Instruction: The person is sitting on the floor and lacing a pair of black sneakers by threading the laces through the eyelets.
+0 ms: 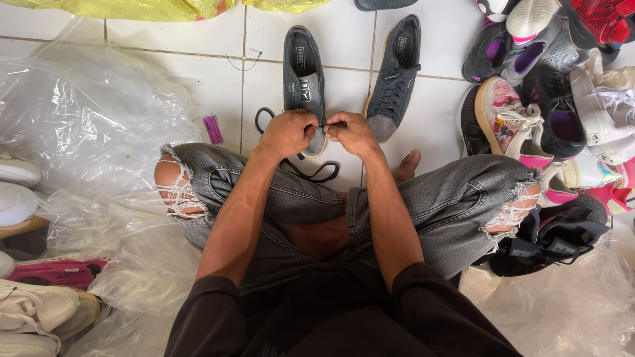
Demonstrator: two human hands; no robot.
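you're lacing the left grey shoe [303, 79]: both hands [288, 132] [352, 133] pinch the black lace [311, 173]; next, feed its tip through an eyelet.

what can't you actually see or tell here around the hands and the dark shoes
All from the head view:
- Lace end: hidden between left hand and right hand; each grip is closed over it.
- Toe of the left dark shoe: covered by both hands.
- Right dark shoe: whether its lacing is finished is too small to tell.
- Shoe pile: cut off by the right edge.
- White shoes: partly veiled by the plastic bag and cut off by the left edge.
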